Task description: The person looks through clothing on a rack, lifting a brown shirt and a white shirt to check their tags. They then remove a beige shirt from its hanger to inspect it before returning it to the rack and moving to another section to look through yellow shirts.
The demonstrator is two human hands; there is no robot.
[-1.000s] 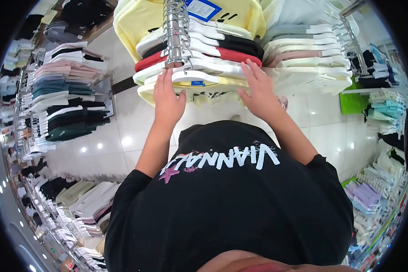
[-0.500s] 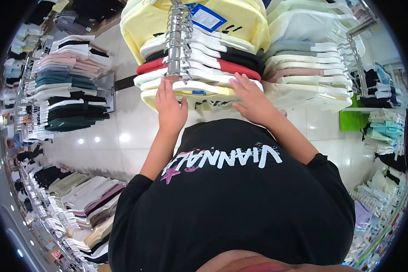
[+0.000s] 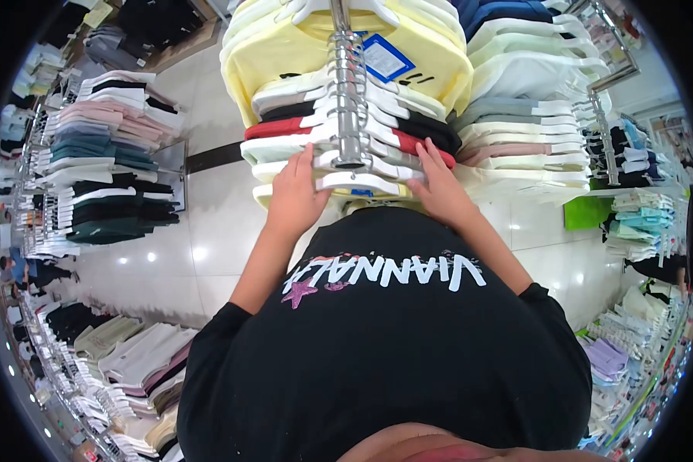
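Observation:
A chrome rail [image 3: 349,115] runs away from me, with white hangers [image 3: 362,182] of shirts strung along it. My left hand [image 3: 294,196] rests on the left shoulders of the nearest shirts, fingers stretched forward and thumb beside the front hanger. My right hand [image 3: 443,191] lies over the right shoulders, its fingertips touching a red shirt [image 3: 285,128] and its thumb near the front hanger's end. Neither hand is closed round anything. Farther along hangs a yellow shirt [image 3: 262,69] with a blue-bordered tag [image 3: 387,58]. The frontmost shirt is mostly hidden behind my body.
Right beside this rail hangs a row of pale shirts [image 3: 508,131]. Across the tiled floor [image 3: 215,208], racks of pink, teal and black clothes [image 3: 119,162] stand at left. Lower left are folded-looking light garments [image 3: 142,350]. A person [image 3: 23,269] is at the far left.
The rail and shirts now appear farther right and slightly lower in view. My right fingers have moved onto the red shirt's shoulder; my left hand has stayed by the front shirts.

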